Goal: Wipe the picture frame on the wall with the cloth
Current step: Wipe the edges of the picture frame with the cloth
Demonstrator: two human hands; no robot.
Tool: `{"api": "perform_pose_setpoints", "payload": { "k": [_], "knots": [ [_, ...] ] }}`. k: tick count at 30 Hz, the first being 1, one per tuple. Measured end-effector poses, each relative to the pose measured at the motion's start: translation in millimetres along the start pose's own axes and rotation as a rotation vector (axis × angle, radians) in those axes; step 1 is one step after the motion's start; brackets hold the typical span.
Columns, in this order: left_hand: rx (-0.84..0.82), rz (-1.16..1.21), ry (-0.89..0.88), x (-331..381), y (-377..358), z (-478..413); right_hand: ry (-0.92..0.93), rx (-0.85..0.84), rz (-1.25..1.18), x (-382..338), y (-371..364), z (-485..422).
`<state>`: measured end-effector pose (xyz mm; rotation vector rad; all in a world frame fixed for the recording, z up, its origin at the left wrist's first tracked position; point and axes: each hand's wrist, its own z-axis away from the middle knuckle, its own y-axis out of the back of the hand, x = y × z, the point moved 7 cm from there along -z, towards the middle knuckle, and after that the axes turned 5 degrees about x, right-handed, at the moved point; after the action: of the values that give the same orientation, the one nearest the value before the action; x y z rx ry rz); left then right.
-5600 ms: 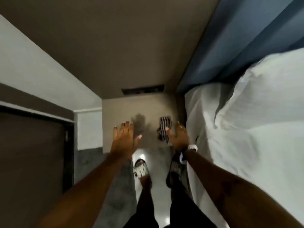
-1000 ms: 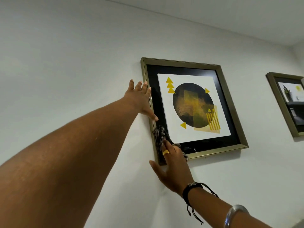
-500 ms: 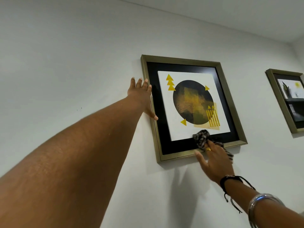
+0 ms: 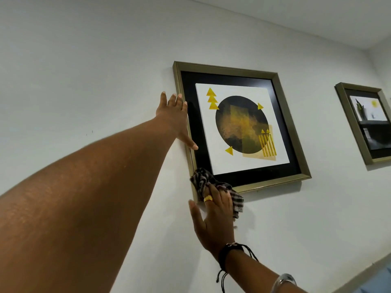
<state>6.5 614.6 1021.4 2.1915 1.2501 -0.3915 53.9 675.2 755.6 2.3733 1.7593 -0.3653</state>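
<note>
— How many frames do you count on the wall (image 4: 88,66)?

— Two. I've got the picture frame (image 4: 296,142) in the middle of my view, gold-edged with a black mat and a print of one dark circle and yellow triangles. A second frame (image 4: 347,121) hangs well apart to its right, partly cut off by the edge of the view.

— And my hands?

— Two in view. My left hand (image 4: 173,121) lies flat and spread wide against the frame's left edge, thumb reaching onto the black mat, holding nothing. My right hand (image 4: 213,223) presses one checked cloth (image 4: 201,178) against the frame's lower left corner, fingers over the cloth, thumb out to the side against the wall.

— Anything on the right arm?

— One gold ring (image 4: 208,198), one black cord bracelet (image 4: 229,252), one silver bangle (image 4: 284,280) lower on the forearm
</note>
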Motion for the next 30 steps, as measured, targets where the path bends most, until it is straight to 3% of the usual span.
{"api": "perform_pose_setpoints", "payload": {
  "k": [6, 12, 16, 19, 23, 30],
  "knots": [
    [0.011, -0.028, 0.0, -0.1, -0.6, 1.8, 0.163, -0.038, 0.089, 36.1, 14.7, -14.3],
    [0.01, -0.031, 0.006, 0.4, -1.1, 1.9, -0.212, 0.01, 0.213, 147.1, 50.9, -56.9],
    [0.015, -0.026, 0.002, 0.9, -1.2, 3.8, -0.456, 0.1, 0.171, 188.6, 74.3, -85.1],
    [0.009, -0.021, -0.001, 0.7, -0.2, 4.5, -0.586, 0.06, 0.113, 205.8, 77.8, -94.0],
    [-0.008, 0.002, 0.001, 0.1, 0.1, 4.2, -0.561, 0.06, 0.104, 184.6, 74.0, -87.9],
    [-0.014, 0.066, 0.001, 0.8, 2.7, 6.1, -0.318, -0.038, 0.131, 84.2, 33.7, -41.2]
  ]
}}
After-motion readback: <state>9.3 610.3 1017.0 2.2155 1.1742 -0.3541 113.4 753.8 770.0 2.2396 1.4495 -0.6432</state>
